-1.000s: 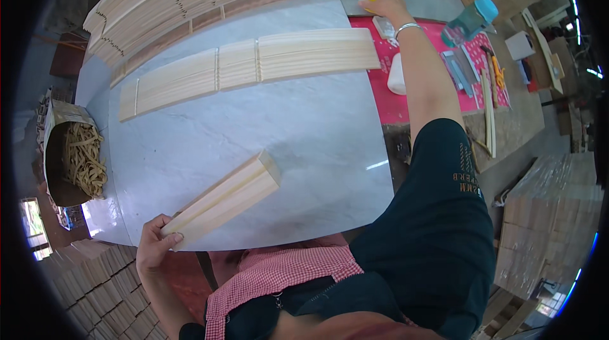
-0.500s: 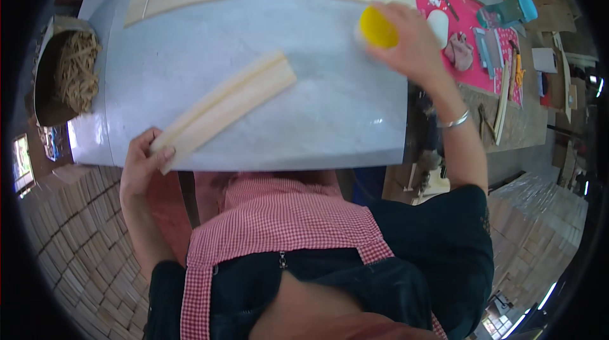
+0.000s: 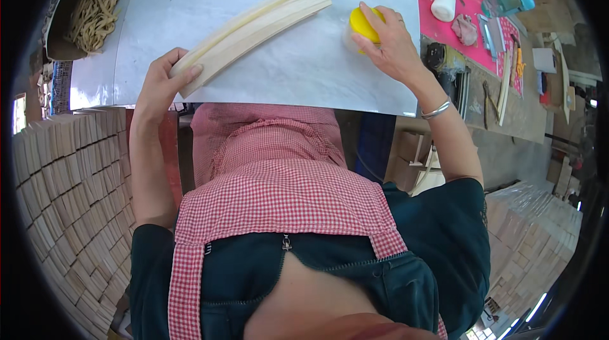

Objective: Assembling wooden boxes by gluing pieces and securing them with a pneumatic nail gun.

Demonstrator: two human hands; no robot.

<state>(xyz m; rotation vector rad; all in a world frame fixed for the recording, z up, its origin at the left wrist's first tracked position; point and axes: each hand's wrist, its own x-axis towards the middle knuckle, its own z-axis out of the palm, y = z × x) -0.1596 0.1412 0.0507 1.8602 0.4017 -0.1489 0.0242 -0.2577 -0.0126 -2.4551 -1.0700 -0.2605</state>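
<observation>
Since half a second ago my right hand has carried the yellow bottle down onto the table, just right of the slats, which now lie further up the sheet. Right fingers are curled around the bottle. Left hand pinches the near end of the slats, thumb on top, at the table's front edge. Beyond sit a bin of shavings at far left and a pink mat with tools at right.
</observation>
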